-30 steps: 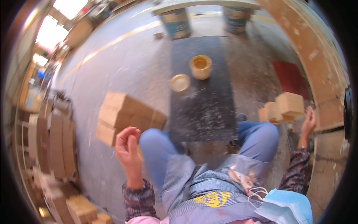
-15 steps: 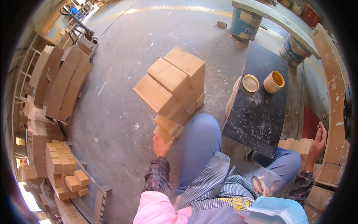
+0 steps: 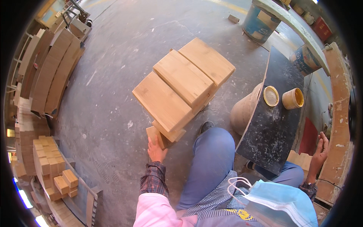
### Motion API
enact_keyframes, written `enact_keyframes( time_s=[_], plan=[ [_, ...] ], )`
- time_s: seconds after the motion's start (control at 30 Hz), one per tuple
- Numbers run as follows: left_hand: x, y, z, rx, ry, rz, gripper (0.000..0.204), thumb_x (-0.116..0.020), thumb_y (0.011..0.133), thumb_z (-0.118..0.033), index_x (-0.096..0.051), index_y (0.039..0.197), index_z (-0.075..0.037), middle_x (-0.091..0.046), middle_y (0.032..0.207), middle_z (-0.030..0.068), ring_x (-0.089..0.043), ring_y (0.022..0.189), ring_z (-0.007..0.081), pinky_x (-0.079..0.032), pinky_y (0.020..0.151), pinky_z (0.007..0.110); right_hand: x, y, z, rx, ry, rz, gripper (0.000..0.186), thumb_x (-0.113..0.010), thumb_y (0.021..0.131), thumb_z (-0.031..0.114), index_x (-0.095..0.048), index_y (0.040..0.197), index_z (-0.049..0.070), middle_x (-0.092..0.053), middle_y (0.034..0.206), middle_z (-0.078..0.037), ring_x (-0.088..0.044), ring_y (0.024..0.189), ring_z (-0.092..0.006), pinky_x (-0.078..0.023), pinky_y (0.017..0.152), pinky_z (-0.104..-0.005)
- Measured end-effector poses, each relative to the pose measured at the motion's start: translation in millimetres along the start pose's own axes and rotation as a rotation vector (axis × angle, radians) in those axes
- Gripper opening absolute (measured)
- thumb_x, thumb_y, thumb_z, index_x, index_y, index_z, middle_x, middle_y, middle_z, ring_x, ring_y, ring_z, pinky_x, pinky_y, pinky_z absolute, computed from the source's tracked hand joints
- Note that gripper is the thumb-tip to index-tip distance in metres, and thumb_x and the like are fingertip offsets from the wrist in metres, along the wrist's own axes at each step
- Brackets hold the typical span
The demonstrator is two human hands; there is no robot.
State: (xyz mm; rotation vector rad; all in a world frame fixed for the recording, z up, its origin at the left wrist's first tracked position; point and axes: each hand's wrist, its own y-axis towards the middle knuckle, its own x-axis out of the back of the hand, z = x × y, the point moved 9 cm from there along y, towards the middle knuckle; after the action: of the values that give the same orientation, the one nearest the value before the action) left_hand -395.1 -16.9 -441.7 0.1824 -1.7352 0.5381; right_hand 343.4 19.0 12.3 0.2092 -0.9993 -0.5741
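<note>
The left hand (image 3: 155, 148) holds a small wooden block (image 3: 155, 135) on the gray floor (image 3: 113, 94), right at the bottom of a pile of big wooden blocks (image 3: 181, 87). The right hand (image 3: 320, 150) is open, fingers up, near a small wood piece (image 3: 300, 159) beside the black board (image 3: 276, 125).

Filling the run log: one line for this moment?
left hand: on small wooden block | right hand: open, beside black board
</note>
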Motion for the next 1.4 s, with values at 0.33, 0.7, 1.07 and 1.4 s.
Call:
enact_keyframes(
  time_s=[0.33, 0.7, 1.07, 1.4],
  plan=[
    [-33, 16, 58, 0.503, -0.679, -0.063, 0.104, -0.090, 0.079, -0.028, -0.032, 0.161, 0.000, -0.062, 0.136, 0.0271, -0.066, 0.120, 0.0435, -0.055, 0.104, 0.049, -5, -12, 40, 0.017, 0.025, 0.069, 0.030, -0.053, 0.116, 0.014, -0.069, 0.137, -0.001, -0.069, 0.135, -0.010, -0.067, 0.122, -0.0186, -0.050, 0.111, -0.0322],
    [237, -149, 18, 0.240, -1.766, 0.008, 0.070, -0.069, 0.096, -0.026, -0.042, 0.158, -0.009, -0.063, 0.138, 0.0125, -0.066, 0.123, 0.0230, -0.056, 0.099, 0.042, -16, -57, 28, -0.116, 0.476, 0.026, 0.028, -0.056, 0.113, 0.007, -0.072, 0.135, 0.002, -0.074, 0.125, -0.003, -0.066, 0.095, -0.0070, -0.055, 0.086, -0.0233],
    [318, -156, -360, -0.626, -1.307, 0.831, 0.062, -0.066, 0.101, -0.026, -0.052, 0.153, 0.005, -0.067, 0.138, 0.0104, -0.065, 0.126, 0.0173, -0.051, 0.108, 0.034, 1, -119, 53, -0.292, 1.005, 0.090, 0.022, -0.056, 0.109, 0.000, -0.056, 0.129, 0.010, -0.078, 0.114, -0.014, -0.058, 0.068, -0.0055, -0.043, 0.059, -0.0195],
    [208, -111, -471, -0.604, -0.776, 1.164, 0.054, -0.073, 0.099, -0.040, -0.071, 0.140, -0.005, -0.074, 0.124, 0.0036, -0.069, 0.110, 0.0146, -0.055, 0.099, 0.032, -84, -145, -3, -0.674, 1.241, 0.247, 0.015, -0.061, 0.113, 0.015, -0.066, 0.120, 0.003, -0.070, 0.087, 0.000, -0.052, 0.067, -0.0020, -0.038, 0.058, -0.0180]
  ],
)
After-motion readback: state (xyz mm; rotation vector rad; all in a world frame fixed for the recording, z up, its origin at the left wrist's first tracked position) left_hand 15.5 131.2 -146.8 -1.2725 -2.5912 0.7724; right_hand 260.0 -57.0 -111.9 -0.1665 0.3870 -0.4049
